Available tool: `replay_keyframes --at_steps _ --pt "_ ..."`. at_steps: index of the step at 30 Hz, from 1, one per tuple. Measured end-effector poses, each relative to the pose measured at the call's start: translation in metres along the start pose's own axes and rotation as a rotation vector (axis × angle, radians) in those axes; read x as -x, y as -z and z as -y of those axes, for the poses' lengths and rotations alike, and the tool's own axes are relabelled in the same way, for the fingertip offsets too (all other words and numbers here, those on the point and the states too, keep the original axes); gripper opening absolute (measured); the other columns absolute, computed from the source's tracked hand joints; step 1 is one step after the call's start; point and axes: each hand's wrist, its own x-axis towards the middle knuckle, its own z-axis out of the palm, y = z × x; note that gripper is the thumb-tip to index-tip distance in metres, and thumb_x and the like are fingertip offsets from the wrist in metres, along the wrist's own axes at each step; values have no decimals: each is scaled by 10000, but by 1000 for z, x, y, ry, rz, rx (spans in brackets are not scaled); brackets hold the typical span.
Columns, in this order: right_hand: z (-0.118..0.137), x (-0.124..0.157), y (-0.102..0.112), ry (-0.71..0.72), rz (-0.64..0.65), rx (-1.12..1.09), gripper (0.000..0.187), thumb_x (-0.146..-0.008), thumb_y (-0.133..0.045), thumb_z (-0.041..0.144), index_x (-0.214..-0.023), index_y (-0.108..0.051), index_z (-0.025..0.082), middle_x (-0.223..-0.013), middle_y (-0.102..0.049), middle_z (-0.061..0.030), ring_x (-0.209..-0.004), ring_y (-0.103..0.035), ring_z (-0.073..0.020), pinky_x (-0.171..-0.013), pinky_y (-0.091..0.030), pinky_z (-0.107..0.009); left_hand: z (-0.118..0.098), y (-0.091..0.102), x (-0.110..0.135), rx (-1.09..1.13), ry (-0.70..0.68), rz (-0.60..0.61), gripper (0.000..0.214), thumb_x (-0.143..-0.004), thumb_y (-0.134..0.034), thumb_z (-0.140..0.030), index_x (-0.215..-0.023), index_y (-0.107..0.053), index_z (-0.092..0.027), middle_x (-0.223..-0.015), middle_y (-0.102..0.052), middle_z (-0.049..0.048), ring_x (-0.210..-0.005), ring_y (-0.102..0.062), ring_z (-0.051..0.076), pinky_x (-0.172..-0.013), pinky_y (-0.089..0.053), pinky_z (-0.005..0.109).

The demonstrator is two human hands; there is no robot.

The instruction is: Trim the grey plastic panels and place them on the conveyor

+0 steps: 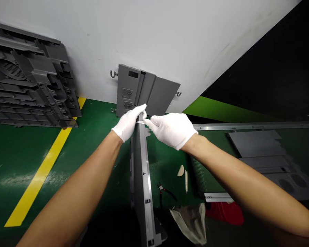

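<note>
In the head view, the one view we have, we look down on two hands in white gloves meeting at the far end of a grey panel (144, 157), which stands on edge in front of us, its long narrow edge facing up and running back toward the bottom of the view. The left hand (128, 121) is closed around the panel's far end, thumb over the edge. The right hand (173, 130), just beside it, has its fingers pinched on a thin, pale pointed piece (141, 122) that lies across the edge; it is too small for us to tell what it is. Beyond the hands, a second panel (164, 96) with two round-holed grilles leans against the white wall (92, 41), between metal hooks. On our left we see large ribbed grey parts (48, 79) close together, above the green floor (92, 144) and its yellow stripe (45, 164). To the right of the held panel lie cutters (161, 188) with red and black handles, a pale half-round piece (180, 170) and a slim stick (186, 181). Nearer us are a pale cloth (193, 223) and a red object (226, 212). Farther right, more flat grey parts (257, 142) lie beside a metal rail (216, 126).
</note>
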Motion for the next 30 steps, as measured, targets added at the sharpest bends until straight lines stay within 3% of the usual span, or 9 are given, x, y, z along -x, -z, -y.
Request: replay_keyframes --at_steps 20,30 --pt "-3 10 -4 10 -32 4 691 -1048 -204 654 -913 -703 195 -696 -686 -95 -758 -671 -247 -650 -333 -305 -2 -4 0 0 15 59 442 -884 -621 -568 -648 -528 -206 -633 -501 15 -581 -467 148 -597 -459 306" --pt "2 29 -7 62 -68 -111 664 -1043 -262 646 -755 -662 200 -593 -608 -60 -601 -591 -199 -586 -265 -313 2 0 -3 -18 11 44 448 -874 -624 -578 -639 -520 -211 -631 -491 13 -583 -439 151 -580 -424 305"
